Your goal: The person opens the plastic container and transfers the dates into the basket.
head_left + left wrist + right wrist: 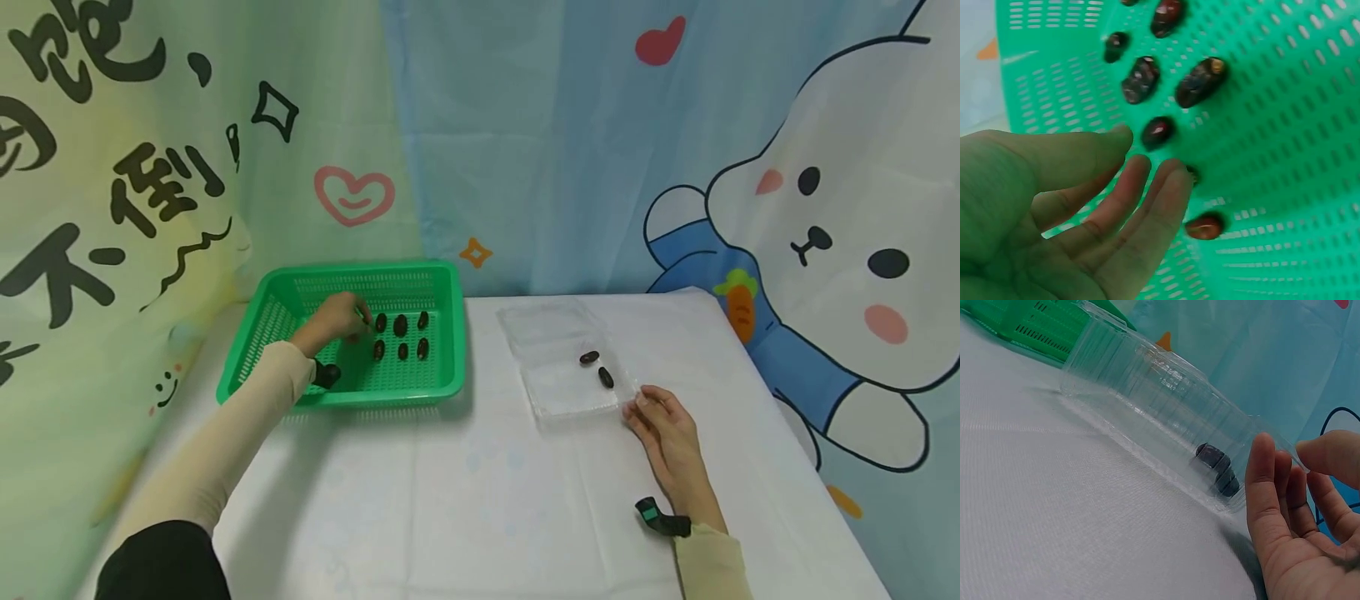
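Note:
My left hand (337, 319) reaches into a green plastic basket (420, 385) at the left of the head view. In the left wrist view, its thumb and fingers are spread apart with nothing between them, close by a dark red-brown date (1159, 132). Several more dates (401, 325) lie in rough rows on the basket floor. At the right, my right hand (663, 429) pinches the near right corner of a clear plastic box (551, 379), thumb on the rim and fingers against the side wall. Two dates (1213, 456) rest inside that box, near the gripped end.
A white cloth (465, 500) covers the table beneath basket and box. Behind it hangs a printed curtain (517, 167) with a cartoon rabbit and hearts. A dark wrist strap (663, 521) sits on my right wrist.

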The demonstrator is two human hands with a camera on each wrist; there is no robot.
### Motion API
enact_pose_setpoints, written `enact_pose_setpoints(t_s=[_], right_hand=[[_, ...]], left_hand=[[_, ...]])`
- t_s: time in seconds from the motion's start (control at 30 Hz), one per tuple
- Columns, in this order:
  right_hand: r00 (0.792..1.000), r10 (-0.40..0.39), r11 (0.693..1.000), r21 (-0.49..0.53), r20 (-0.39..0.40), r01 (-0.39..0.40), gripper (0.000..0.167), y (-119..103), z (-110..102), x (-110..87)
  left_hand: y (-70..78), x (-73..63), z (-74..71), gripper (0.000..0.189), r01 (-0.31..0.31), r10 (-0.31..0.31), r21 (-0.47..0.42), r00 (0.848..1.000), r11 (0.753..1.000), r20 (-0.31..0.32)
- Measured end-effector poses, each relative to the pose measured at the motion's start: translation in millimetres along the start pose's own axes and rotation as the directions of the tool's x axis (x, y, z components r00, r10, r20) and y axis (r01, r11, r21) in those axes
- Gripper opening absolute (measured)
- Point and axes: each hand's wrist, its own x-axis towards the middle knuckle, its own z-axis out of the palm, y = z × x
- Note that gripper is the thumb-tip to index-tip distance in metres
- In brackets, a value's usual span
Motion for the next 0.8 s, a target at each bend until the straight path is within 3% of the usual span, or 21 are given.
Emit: enact_pose_setpoints(t_s=[0.13,0.27,0.43,0.6,0.7,0.8], right_hand=[[1.0,-0.005,1.0,0.001,0.007,0.005,0.028,-1.7,0.7,-0.2],[1.0,-0.006,1.0,0.008,0.009,0.006,0.025,-2.3,1.1,-1.0],[1.0,-0.005,1.0,0.01,0.008,0.004,0.025,-1.4,1.8,-0.4],[1.0,-0.004,1.0,0.023,0.011,0.004,0.026,-1.8,2.2,-0.6],[1.0,-0.004,1.0,0.029,0.005,0.004,0.025,-2.6,3.3,-1.7],[1.0,-0.001,1.0,0.024,-0.006,0.001,0.026,-2.2,4.5,-1.8]], left_hand=[[11.6,-2.1,-7.2,0.029,-0.118,0.12,0.04,0.992,0.992,-0.044],[26.4,-5.4,-11.4,0.029,-0.241,0.254,0.129,0.962,0.962,-0.097],[51.2,-17.6,-13.1,0.03,-0.265,0.322,0.279,0.929,0.923,-0.184],[81.3,-34.1,-9.8,0.028,-0.317,0.413,0.355,0.88,0.88,-0.237],[98.6,-41.2,-4.6,0.025,-0.369,0.481,0.389,0.841,0.844,-0.246],[114.5,-47.4,2.3,0.024,-0.404,0.529,0.419,0.812,0.813,-0.245]])
